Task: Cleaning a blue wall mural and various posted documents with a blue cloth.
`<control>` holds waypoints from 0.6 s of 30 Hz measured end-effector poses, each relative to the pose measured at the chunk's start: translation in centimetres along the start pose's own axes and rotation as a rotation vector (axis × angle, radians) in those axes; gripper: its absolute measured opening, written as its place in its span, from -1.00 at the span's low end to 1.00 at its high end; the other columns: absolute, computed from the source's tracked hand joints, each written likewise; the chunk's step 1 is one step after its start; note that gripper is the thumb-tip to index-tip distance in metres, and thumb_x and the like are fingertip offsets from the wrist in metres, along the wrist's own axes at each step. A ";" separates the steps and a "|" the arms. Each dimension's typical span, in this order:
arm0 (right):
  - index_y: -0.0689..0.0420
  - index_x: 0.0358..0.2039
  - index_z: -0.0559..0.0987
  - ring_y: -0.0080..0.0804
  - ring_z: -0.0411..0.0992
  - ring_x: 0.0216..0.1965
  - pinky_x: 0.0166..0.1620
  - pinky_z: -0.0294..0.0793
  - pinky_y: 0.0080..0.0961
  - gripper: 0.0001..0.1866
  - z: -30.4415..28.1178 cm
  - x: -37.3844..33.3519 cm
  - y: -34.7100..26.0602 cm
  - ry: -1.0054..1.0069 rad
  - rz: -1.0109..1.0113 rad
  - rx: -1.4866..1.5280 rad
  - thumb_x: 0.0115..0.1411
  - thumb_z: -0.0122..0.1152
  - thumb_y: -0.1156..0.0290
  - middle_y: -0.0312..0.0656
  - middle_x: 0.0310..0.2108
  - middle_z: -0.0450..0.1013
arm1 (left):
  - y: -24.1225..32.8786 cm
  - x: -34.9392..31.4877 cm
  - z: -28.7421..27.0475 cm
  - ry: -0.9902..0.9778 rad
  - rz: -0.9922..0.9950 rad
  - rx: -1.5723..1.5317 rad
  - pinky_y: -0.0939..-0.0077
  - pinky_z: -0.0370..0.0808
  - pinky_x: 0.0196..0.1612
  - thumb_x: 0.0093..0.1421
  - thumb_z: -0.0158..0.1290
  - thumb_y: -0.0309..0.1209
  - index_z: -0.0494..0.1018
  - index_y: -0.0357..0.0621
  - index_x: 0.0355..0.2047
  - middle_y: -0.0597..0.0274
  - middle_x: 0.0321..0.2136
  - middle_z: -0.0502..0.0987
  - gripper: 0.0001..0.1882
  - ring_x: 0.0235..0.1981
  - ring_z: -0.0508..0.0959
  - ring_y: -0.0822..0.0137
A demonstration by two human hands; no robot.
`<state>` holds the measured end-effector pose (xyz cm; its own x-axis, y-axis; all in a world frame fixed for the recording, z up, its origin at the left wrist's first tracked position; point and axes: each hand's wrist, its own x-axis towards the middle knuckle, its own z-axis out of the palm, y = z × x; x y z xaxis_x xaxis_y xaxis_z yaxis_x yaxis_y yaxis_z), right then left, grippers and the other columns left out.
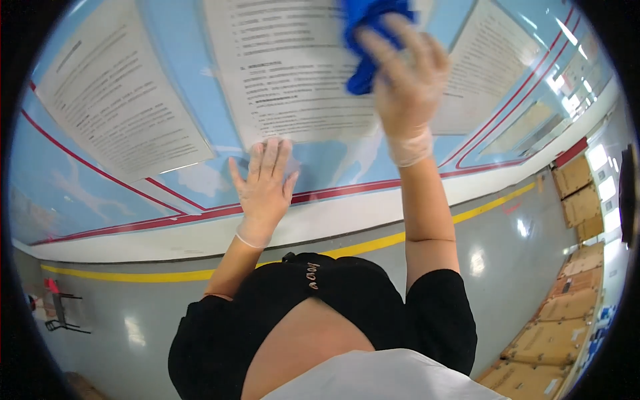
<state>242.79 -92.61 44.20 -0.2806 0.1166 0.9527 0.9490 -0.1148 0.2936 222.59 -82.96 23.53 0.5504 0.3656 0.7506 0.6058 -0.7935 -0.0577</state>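
Head view: blue cloth (362, 72) roughly upright lengthwise, tail downward, in grasping right fingers (421, 52); left fingers (269, 158) spread.

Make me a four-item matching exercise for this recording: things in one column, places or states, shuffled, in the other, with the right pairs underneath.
Things
1. Crumpled blue cloth
2. Left hand in a clear glove
3. Long yellow stripe
4. Rectangular tan boxes

Places or states
A. Running across the glossy grey floor
B. Fingers spread, at the middle white printed sheet's lower edge
C. Far right of the picture
D. Gripped by the clear-gloved right hand

Pairs: 1-D, 2-B, 3-A, 4-C
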 end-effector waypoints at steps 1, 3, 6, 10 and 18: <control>-0.06 -0.08 0.71 -0.22 0.39 0.10 0.18 0.23 -0.26 -0.41 -0.3 1.4 0.3 0.055 0.071 -0.041 -0.16 0.13 0.70 -0.24 0.03 0.53 | 0.1 0.0 0.0 -0.001 -0.006 -0.033 -0.32 -0.23 0.39 0.26 0.05 0.01 0.19 0.16 0.40 0.30 0.41 0.15 -0.27 0.44 0.08 0.15; 0.02 -0.10 0.68 -0.07 0.36 0.11 0.15 0.35 -0.24 -0.52 -0.3 4.7 0.6 0.111 0.073 -0.111 -0.03 0.14 0.70 -0.16 0.11 0.43 | 0.1 0.0 0.1 -0.002 -0.002 -0.049 -0.33 -0.23 0.39 0.25 0.06 0.01 0.21 0.15 0.39 0.30 0.41 0.16 -0.27 0.43 0.09 0.16; 0.10 -0.07 0.68 -0.08 0.38 0.12 0.18 0.35 -0.25 -0.52 1.8 8.2 -0.1 0.211 0.048 0.029 -0.03 0.16 0.73 -0.07 0.13 0.42 | -0.1 0.1 0.4 0.012 0.024 0.007 -0.36 -0.24 0.37 0.22 0.08 0.01 0.25 0.16 0.36 0.31 0.39 0.18 -0.29 0.42 0.10 0.17; -0.03 -0.08 0.70 -0.09 0.36 0.18 0.23 0.28 -0.05 -0.53 3.9 5.4 -3.5 0.030 -0.184 0.116 -0.03 0.18 0.59 -0.22 0.06 0.51 | -0.3 0.0 1.2 0.034 0.051 -0.013 -0.37 -0.25 0.38 0.21 0.11 -0.02 0.27 0.16 0.35 0.29 0.37 0.21 -0.29 0.41 0.11 0.16; 0.03 -0.35 0.68 -0.22 0.41 0.05 0.15 0.38 -0.22 -0.77 2.6 -2.7 -10.3 -0.362 -0.369 0.459 -0.06 0.21 0.34 -0.30 -0.09 0.52 | -0.6 -0.6 1.9 0.098 0.016 -0.151 -0.44 -0.08 0.31 0.12 0.20 -0.16 0.43 0.20 0.21 0.33 0.28 0.34 -0.39 0.30 0.29 0.13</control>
<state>234.18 -89.18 38.42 -0.6070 0.3989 0.6873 0.7878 0.4155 0.4546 222.99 -81.78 21.90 0.4967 0.3090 0.8110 0.4998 -0.8658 0.0238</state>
